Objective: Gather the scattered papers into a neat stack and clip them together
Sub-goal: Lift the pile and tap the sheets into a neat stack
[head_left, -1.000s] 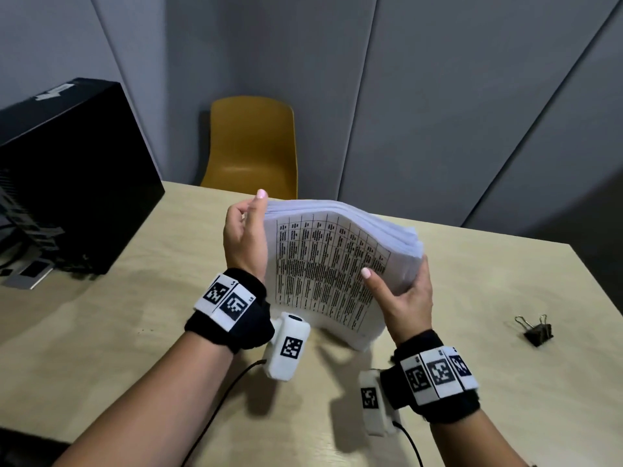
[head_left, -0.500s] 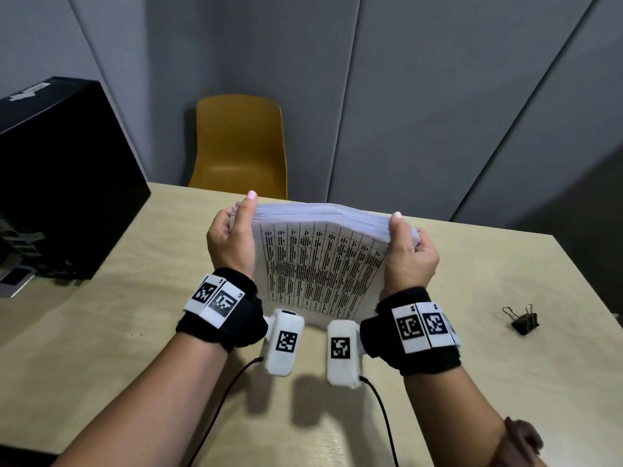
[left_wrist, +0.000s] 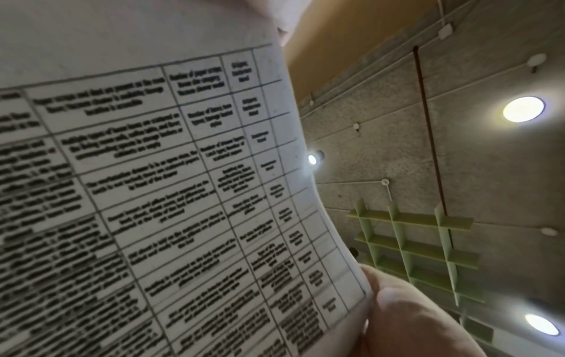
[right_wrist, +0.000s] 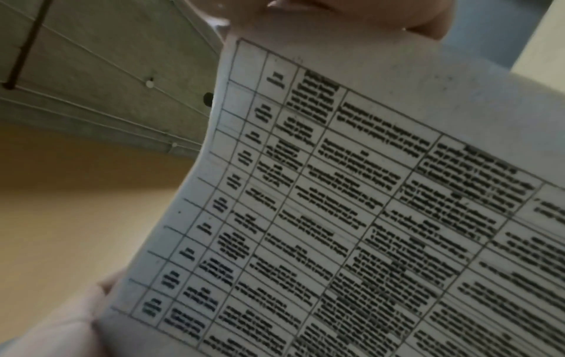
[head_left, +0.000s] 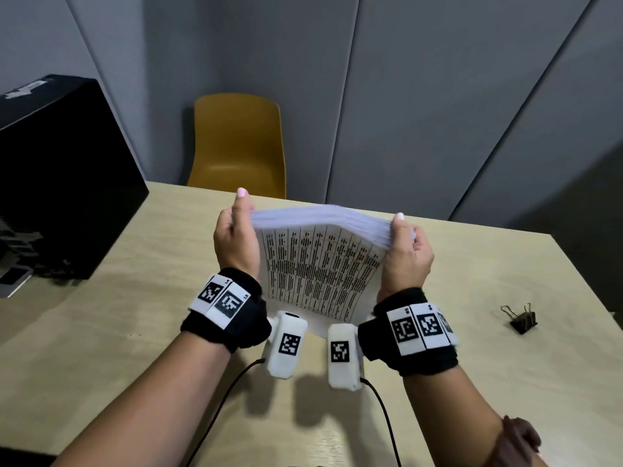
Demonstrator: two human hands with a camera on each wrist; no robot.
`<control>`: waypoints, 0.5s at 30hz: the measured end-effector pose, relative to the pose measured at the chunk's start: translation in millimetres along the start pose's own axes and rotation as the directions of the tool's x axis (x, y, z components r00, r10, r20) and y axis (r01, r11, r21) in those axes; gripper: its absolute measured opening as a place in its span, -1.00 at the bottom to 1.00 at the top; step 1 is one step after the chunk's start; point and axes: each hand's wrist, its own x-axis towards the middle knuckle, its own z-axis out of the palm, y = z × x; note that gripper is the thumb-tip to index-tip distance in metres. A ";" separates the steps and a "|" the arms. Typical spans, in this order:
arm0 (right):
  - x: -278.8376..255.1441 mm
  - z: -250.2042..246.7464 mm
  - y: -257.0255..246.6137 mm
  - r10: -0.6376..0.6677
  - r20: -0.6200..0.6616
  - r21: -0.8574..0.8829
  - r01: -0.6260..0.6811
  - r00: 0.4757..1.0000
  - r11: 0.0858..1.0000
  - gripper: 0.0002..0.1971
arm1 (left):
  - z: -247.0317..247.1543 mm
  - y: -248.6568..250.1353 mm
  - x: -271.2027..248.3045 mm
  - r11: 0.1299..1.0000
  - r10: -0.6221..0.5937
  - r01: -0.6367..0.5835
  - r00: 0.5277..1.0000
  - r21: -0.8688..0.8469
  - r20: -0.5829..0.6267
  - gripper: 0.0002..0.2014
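A thick stack of printed papers [head_left: 320,264] stands on its lower edge on the wooden table [head_left: 118,298], the front sheet showing a table of text. My left hand [head_left: 236,237] grips its left side and my right hand [head_left: 406,251] grips its right side, a finger of each reaching up to the top edge. Both wrist views are filled with the printed sheet [left_wrist: 153,193] [right_wrist: 366,217], with fingers at its edges. A black binder clip [head_left: 522,321] lies on the table to the right, apart from both hands.
A black box-shaped device [head_left: 50,183] sits on the table's left side. A mustard-yellow chair [head_left: 237,146] stands behind the far edge, in front of grey wall panels. Cables run from the wrist cameras toward me.
My right hand moved from the stack's lower right corner to its right side. The stack turned from tilted to square between both hands and now stands more upright.
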 end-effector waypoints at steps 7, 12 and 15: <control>-6.5 -6.0 -3.7 -0.050 0.320 0.056 0.034 0.946 0.998 -0.49 | -6.7 0.8 -6.7 0.999 -0.009 0.022 0.960 -0.044 0.279 -0.42; 15.8 -39.7 26.5 0.019 0.555 -0.153 0.080 0.831 0.985 -0.03 | -33.9 -17.4 8.7 0.977 0.029 -0.137 0.841 0.162 0.540 -0.21; 14.0 -39.1 33.0 0.158 0.579 -0.281 0.013 0.800 0.960 -0.67 | -42.2 -28.8 11.0 0.967 -0.118 -0.015 0.857 0.253 0.501 -0.49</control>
